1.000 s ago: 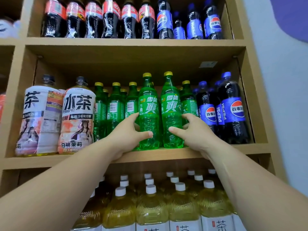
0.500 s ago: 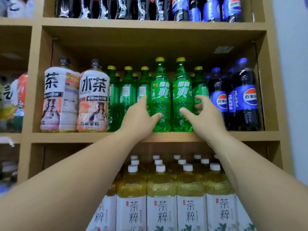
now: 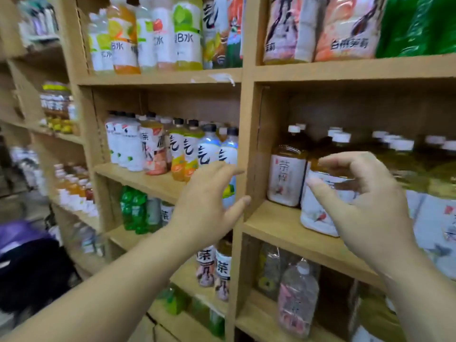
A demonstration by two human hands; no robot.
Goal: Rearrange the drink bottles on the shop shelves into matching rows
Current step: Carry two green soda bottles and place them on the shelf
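Observation:
My left hand (image 3: pixel 209 206) hovers open in front of the upright post between two shelf bays, holding nothing. My right hand (image 3: pixel 365 201) is open too, fingers curled loosely, in front of large yellow tea bottles with white caps (image 3: pixel 287 174) on the right bay's middle shelf (image 3: pixel 283 233). It touches none of them. In the left bay stands a mixed row: white-labelled bottles (image 3: pixel 124 144), a pink tea bottle (image 3: pixel 153 149), yellow and blue sparkling-water bottles (image 3: pixel 187 151).
Above are fruit-water bottles (image 3: pixel 148 38) and big pink tea bottles (image 3: pixel 345 28). Lower shelves hold green soda bottles (image 3: pixel 134 208), tea bottles (image 3: pixel 214 270) and a clear pink bottle (image 3: pixel 297 297). More shelving runs off to the left. A dark and purple shape (image 3: pixel 24 255) lies low at the left.
Both hands have let go of the two green soda bottles. The view has swung down and left to other shelf bays, and the picture is blurred by the motion.

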